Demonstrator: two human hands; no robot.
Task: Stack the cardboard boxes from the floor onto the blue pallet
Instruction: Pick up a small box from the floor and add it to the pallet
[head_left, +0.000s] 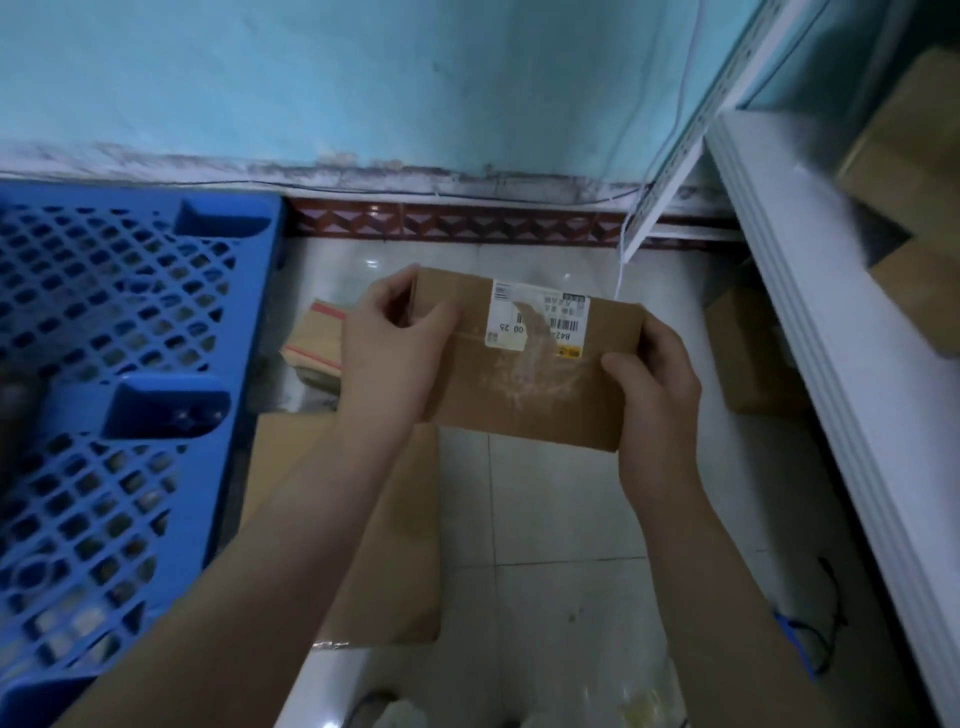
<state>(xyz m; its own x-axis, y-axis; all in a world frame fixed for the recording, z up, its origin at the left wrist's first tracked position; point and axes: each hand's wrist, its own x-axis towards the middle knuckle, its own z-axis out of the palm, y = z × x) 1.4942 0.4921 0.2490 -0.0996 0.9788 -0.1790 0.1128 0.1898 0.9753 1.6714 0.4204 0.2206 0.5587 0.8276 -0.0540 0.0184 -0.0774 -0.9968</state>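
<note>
Overhead, two hands, left (387, 345) and right (657, 384), gripping one labelled box (524, 379), one blue pallet (104, 364) left.

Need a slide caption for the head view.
Both hands grip a labelled cardboard box above the tiled floor, blue pallet at left.

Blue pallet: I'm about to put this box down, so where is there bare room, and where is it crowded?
The blue pallet shows only bare grid, bordered by the wall behind and boxes to its right. Between both hands, the held box hangs over open tile. It is crowded beside the pallet, with the red-taped box and a flat carton, and near the white shelf.
</note>
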